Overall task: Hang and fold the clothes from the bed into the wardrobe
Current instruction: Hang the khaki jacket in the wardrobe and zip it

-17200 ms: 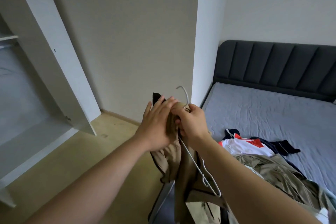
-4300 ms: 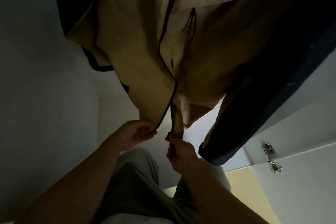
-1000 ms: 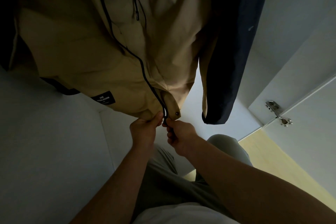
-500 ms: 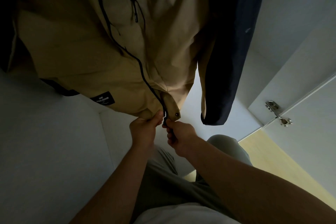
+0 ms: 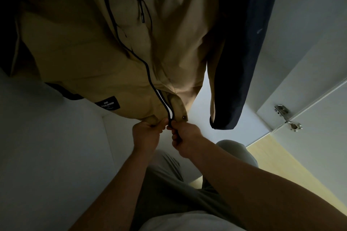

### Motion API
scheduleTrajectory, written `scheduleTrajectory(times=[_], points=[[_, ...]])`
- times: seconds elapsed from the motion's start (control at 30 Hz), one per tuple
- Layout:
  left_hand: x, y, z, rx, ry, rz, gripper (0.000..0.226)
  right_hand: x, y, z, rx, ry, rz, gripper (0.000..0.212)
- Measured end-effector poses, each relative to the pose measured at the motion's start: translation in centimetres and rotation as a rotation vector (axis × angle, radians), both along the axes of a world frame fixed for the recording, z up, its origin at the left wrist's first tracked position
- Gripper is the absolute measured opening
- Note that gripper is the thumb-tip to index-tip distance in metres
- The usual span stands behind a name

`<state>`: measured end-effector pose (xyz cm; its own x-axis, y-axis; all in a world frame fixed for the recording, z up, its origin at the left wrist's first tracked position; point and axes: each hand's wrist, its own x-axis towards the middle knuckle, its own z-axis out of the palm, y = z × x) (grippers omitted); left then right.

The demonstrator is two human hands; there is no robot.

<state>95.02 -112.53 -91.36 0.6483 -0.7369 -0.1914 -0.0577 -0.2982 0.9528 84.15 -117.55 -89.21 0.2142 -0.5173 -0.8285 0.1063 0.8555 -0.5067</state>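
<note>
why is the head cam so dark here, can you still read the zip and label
Head view: dim overall inside the wardrobe; the floor at right is better lit. The jacket zip shows as a sharp dark line; the label text is only partly legible. Wide-angle skews the door; no glare.

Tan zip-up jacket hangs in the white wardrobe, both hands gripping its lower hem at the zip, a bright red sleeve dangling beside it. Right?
No: the head view shows the dangling sleeve is dark navy, not red. The left hand and right hand do grip the lower hem of the tan zip-up jacket at the zip.
</note>
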Motion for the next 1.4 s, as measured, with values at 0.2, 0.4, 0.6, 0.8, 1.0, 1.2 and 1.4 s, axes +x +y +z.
scheduleTrajectory(times=[0.2,0.4,0.6,0.8,1.0,1.2,1.4], points=[[1.7,0.2,-0.1,0.071,-0.091,-0.062,0.023,1.2,-0.6,0.5,0.107,-0.038,0.016,0.017],[1.9,1.2,-0.4,0.112,-0.100,-0.111,0.024,1.2,-0.2,0.0,0.147,-0.033,0.046,0.019],[1.3,0.5,0.1,0.108,-0.286,-0.154,0.022,1.3,-1.4,-0.1,0.012,0.011,0.195,0.014],[2.3,0.6,-0.5,0.168,-0.318,-0.133,0.026,1.9,-0.2,-0.8,-0.300,0.194,0.481,0.025],[3.7,1.3,-0.4,0.252,-0.368,-0.190,0.029,1.1,0.6,-0.7,-1.254,0.745,1.257,0.026],[5.2,1.7,-0.9,0.247,-0.272,-0.242,0.029,1.7,0.5,1.9,-1.513,0.952,1.462,0.022],[5.9,2.1,0.3,0.074,-0.094,-0.233,0.025,4.0,-2.6,3.1,-1.612,1.022,1.435,0.018]])
